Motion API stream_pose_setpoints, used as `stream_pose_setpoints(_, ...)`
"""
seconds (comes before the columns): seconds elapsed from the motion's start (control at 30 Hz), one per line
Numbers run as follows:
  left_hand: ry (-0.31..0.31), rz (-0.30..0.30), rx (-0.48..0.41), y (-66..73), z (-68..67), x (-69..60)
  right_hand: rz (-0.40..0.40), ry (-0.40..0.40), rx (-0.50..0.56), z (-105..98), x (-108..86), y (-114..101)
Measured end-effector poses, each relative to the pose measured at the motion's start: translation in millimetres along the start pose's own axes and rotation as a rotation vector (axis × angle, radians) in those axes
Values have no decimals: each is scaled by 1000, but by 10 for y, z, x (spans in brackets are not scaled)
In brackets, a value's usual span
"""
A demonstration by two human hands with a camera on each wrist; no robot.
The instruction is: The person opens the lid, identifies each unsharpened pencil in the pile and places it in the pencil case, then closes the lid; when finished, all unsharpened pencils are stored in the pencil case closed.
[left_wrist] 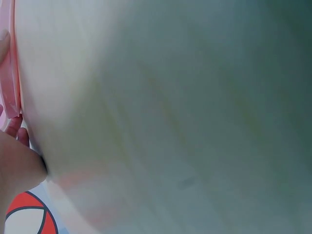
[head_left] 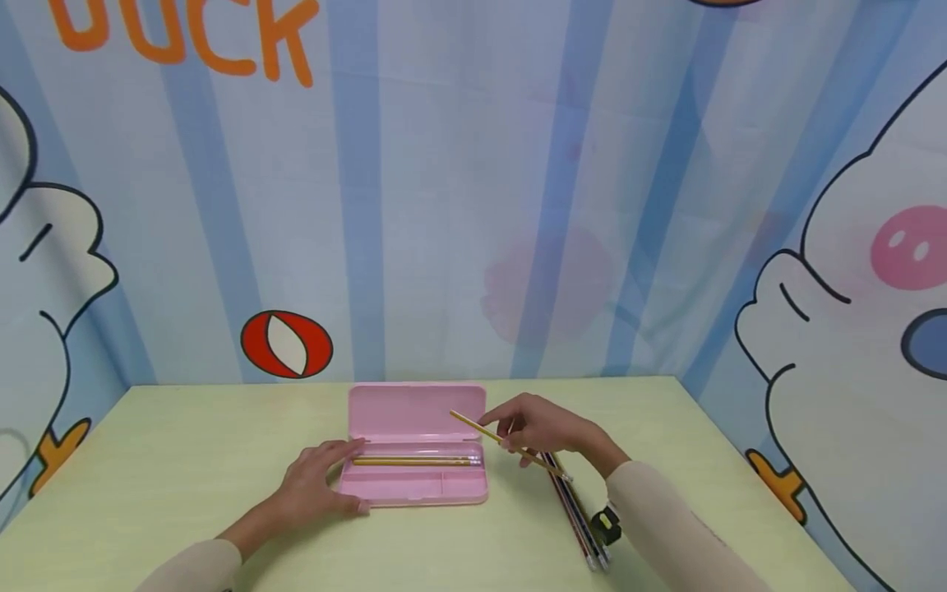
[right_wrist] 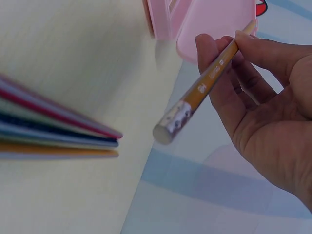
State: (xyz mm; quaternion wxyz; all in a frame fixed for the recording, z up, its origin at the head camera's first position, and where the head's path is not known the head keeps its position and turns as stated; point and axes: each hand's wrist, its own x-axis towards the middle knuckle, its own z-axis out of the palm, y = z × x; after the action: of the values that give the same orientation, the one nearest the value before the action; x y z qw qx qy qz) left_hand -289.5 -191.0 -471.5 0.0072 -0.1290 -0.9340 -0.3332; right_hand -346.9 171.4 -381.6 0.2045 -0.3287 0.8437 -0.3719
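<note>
An open pink pencil case [head_left: 388, 492] lies on the table with its lid tipped back. Yellow pencils [head_left: 414, 462] lie side by side in its rear compartment. My left hand [head_left: 314, 485] holds the case's left end, thumb at the front edge and fingers toward the hinge side. To the right of the case, my right hand [head_left: 543, 423] pinches a yellow pencil [right_wrist: 209, 80] between thumb and fingers, above the table. Its silver ferrule and eraser end point down to the right in the head view. Below that hand lies a bundle of several pencils [head_left: 580, 526].
The pale wooden table [head_left: 414, 551] ends at a striped cloth backdrop [head_left: 444, 205] with cartoon figures. Beside the right sleeve [head_left: 676, 526] sits a small black object [head_left: 607, 524] with a yellow-green patch. The front compartments of the case hold nothing visible.
</note>
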Motion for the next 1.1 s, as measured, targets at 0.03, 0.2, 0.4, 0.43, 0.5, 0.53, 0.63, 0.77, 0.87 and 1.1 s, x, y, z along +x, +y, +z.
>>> stream_pose_setpoints(0.03,0,-1,-3,-3,-3,1,-9,-6,-16,16,44,-28)
stream_pose_setpoints(0.2,-2,-18,-11,-12,-4,8,-26,-22,-124,112,262,-163)
stream_pose_setpoints(0.4,-4,-38,-9,-16,12,23,-82,-59,-208,256,513,-265)
stream_pose_setpoints(0.43,-4,-41,-10,-18,16,26,-88,-63,-219,285,548,-275)
stream_pose_setpoints(0.5,-7,-53,-16,-17,19,27,-88,-69,-247,345,619,-289)
stream_pose_setpoints(0.53,-9,-58,-17,-14,19,28,-87,-65,-271,375,650,-299)
stream_pose_setpoints(0.63,-12,-71,-20,-2,16,31,-77,-52,-340,460,742,-316)
stream_pose_setpoints(0.77,-13,-84,-24,14,14,25,-84,-30,-405,565,846,-353)
stream_pose_setpoints(0.87,-17,-97,-27,15,13,24,-88,-36,-401,632,898,-383)
stream_pose_setpoints(1.1,-18,-112,-15,11,15,38,-78,-36,-436,747,976,-414)
